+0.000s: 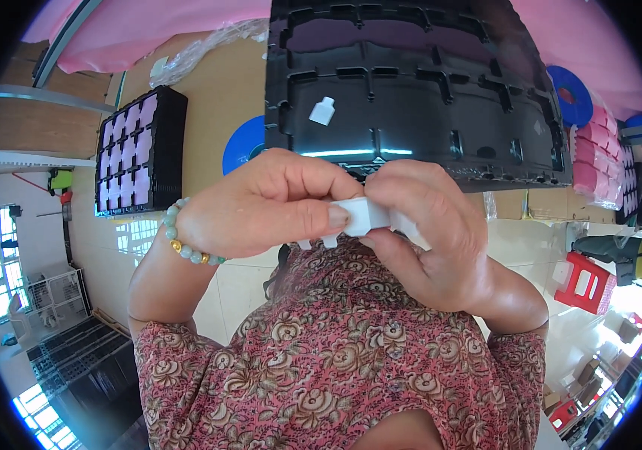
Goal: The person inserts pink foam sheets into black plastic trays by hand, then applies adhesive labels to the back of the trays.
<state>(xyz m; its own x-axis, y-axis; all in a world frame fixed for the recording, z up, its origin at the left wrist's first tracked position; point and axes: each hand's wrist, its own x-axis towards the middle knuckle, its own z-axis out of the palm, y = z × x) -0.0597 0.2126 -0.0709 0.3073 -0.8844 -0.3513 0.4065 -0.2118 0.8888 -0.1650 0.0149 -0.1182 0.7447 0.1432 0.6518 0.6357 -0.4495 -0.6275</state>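
Observation:
Between my two hands, in front of my chest, is a small white folding carton [364, 217] with flaps standing out at its left end. My left hand [276, 199], with a bead bracelet on the wrist, pinches the carton's left part between thumb and fingers. My right hand [433, 225] grips its right end, the fingers curled over it and partly hiding it. Just beyond my hands is a large black plastic tray [418, 124] with moulded compartments. A small white piece shaped like a tag [322, 111] lies on that tray.
To the left on the brown table [205, 86] stands a black tray stack [141, 154] with pink-lilac squares. Blue discs [244, 146] lie beside the large tray. Clear plastic film [205, 49] lies at the back. Pink bagged goods [598, 154] are at the right, and a red stool [583, 283] stands lower right.

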